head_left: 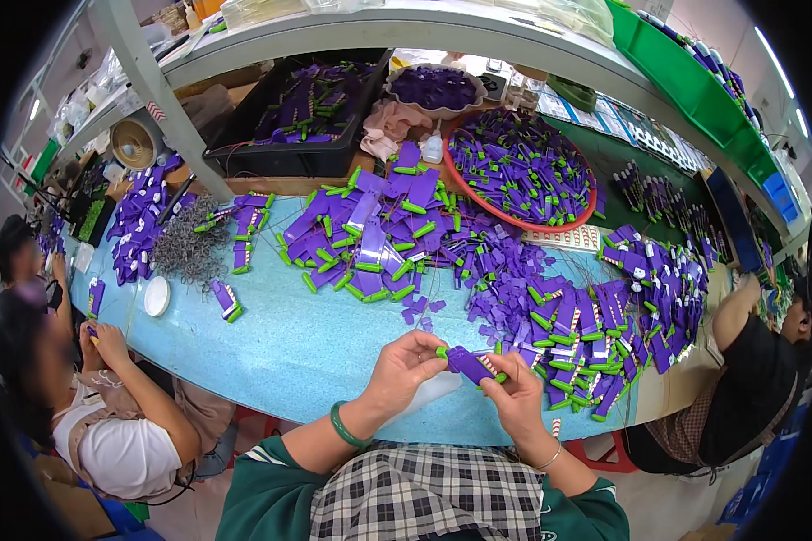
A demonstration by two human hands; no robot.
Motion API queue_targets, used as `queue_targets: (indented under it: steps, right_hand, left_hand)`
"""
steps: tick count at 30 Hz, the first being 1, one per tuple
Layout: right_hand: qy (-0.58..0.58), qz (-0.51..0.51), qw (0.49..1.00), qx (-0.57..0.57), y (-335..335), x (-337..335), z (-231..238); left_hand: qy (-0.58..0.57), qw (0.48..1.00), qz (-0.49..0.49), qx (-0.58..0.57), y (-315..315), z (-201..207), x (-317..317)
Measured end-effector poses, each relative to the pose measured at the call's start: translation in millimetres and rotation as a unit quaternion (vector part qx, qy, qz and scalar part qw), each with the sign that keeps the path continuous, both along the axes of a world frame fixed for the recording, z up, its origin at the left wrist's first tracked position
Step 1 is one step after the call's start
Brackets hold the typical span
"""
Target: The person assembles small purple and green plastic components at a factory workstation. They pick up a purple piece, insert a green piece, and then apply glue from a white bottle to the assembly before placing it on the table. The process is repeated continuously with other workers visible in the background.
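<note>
Between my two hands, over the near edge of the blue table, is a purple plastic piece (467,363) with green ends and a red-and-white striped strip. My left hand (399,374) pinches its green left end between thumb and fingertips. At the other end, my right hand (521,403) grips it with thumb and forefinger. Right beside my right hand lies a spread of similar striped pieces (564,338). Small loose purple parts (505,293) are heaped just beyond my hands. A larger pile of purple-and-green pieces (365,230) lies farther off.
A red-rimmed basket (594,194) and a black tray (280,162), both filled with purple parts, stand at the back under a grey shelf (352,38). Tangled wires (189,243) and a white round lid (157,296) lie left. Co-workers sit at left (122,442) and right (740,388).
</note>
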State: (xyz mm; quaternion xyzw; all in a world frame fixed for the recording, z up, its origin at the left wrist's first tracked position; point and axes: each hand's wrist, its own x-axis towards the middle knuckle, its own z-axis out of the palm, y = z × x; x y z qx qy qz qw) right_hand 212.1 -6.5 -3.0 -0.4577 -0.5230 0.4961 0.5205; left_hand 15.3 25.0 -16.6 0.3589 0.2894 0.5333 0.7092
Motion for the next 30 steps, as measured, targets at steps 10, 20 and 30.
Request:
queue_targets:
  steps: [10, 20, 30]
  right_hand:
    - [-0.268, 0.107, 0.954, 0.077, 4.9, 16.5, 34.1]
    - [-0.035, 0.134, 0.985, -0.107, -5.6, 0.8, 2.8]
    - [-0.229, 0.172, 0.945, 0.156, 36.0, 23.5, 39.2]
  left_hand:
    - [0.099, 0.992, -0.073, -0.031, -7.5, -3.7, -19.5]
    - [0.283, 0.955, -0.089, 0.029, -21.6, 9.8, -0.9]
    - [0.285, 0.940, -0.127, 0.136, -3.9, 32.8, -16.6]
